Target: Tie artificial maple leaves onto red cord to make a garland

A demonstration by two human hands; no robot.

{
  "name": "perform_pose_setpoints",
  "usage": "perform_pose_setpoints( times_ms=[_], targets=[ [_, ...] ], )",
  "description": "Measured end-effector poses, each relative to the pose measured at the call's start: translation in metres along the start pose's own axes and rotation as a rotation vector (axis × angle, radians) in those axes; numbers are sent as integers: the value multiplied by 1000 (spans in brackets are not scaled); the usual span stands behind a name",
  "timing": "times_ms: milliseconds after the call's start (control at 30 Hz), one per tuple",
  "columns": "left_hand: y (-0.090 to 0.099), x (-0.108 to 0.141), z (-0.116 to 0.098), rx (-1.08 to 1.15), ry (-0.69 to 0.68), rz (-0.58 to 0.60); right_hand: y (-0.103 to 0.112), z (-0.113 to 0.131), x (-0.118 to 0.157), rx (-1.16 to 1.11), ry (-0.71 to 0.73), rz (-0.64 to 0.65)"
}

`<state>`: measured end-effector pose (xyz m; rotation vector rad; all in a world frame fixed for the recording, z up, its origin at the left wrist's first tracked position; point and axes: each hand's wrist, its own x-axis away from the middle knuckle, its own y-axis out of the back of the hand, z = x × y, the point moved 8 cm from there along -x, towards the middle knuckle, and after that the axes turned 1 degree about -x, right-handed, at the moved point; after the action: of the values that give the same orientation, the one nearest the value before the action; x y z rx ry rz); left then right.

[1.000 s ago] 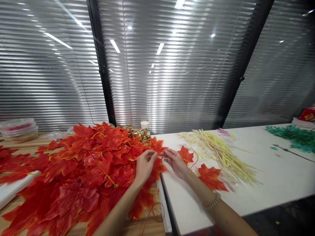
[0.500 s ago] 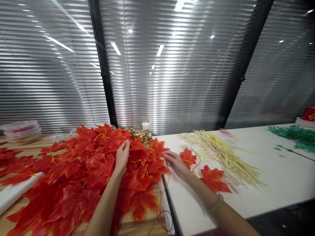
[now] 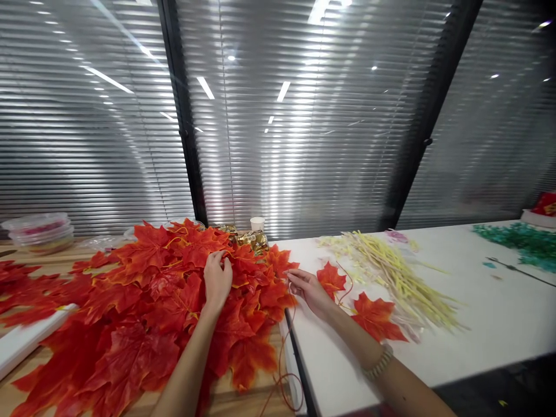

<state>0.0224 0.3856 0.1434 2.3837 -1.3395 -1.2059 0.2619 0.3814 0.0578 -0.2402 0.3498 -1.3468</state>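
A big heap of red-orange artificial maple leaves (image 3: 130,341) spreads over the left half of the view. My left hand (image 3: 218,279) reaches into the heap's upper part, its fingers bent and close together against the leaves; what is between the fingertips is hidden. At the heap's right edge, my right hand (image 3: 309,289) pinches a thin red string (image 3: 281,353), which hangs below it in loose loops. Two separate maple leaves lie beside the right forearm: a smaller leaf (image 3: 331,279) with string by it and a larger leaf (image 3: 377,317).
Pale yellow strips (image 3: 403,278) lie on the white table (image 3: 486,313). Teal foliage (image 3: 521,243) is at the far right. Behind the heap stand gold wrappers (image 3: 254,240) and a paper cup (image 3: 258,223). Plastic tubs (image 3: 39,231) sit at the left.
My left hand has turned, with its fingers lowered toward the leaves and the thumb now showing. My right hand has shifted very slightly, still pinching the string.
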Motion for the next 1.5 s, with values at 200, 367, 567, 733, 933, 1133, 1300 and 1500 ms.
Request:
perform_pose_setpoints(
  times_ms=[200,367,567,733,933,1133,1300,1500],
  targets=[
    [-7,8,-8,-294,-62,80,0,-2,-1,9,0,9],
    [-13,13,-10,-501,-120,115,1,-2,0,6,-5,1],
    [-17,14,-11,-501,-180,102,-1,-1,1,22,-17,18],
    [-15,11,-11,-359,-215,30,0,-2,0,24,-15,19],
    [-8,10,-20,-69,-331,-85,0,0,0,8,-2,10],
    [-4,15,-38,198,-380,-30,1,1,1,6,-7,-18],
    [-1,24,-61,272,-484,30,1,-1,0,17,-6,-4],
    [0,27,-66,428,-447,83,2,0,0,9,4,-4]
  ],
)
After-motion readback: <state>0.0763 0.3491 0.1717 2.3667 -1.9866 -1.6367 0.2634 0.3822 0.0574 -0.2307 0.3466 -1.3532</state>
